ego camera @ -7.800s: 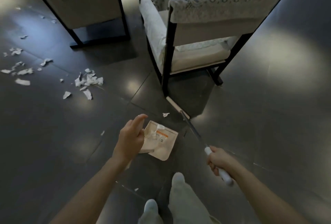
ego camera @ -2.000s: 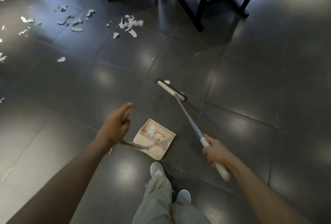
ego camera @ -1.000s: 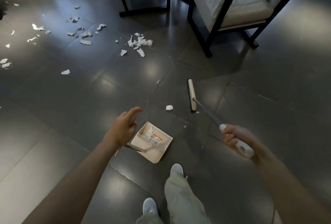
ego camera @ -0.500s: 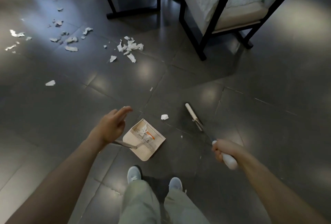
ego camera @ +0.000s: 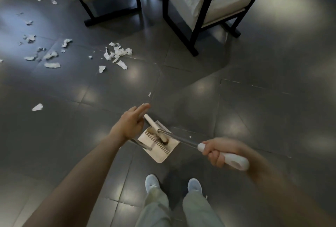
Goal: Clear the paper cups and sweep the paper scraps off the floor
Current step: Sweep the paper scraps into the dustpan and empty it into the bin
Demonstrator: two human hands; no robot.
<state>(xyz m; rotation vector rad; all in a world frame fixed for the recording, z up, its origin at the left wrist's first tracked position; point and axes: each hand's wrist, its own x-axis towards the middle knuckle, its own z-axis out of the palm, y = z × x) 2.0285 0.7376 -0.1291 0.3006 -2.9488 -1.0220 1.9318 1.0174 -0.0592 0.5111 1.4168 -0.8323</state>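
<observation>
Now the right hand [ego camera: 217,151] has a closed grip on the broom [ego camera: 183,141] handle, its head lying across the dustpan [ego camera: 158,146] mouth. The left hand [ego camera: 130,124] steadies the dustpan's handle, index finger stretched out. Paper scraps [ego camera: 117,54] lie scattered far left on the floor [ego camera: 254,108], near the chairs [ego camera: 205,3].
</observation>
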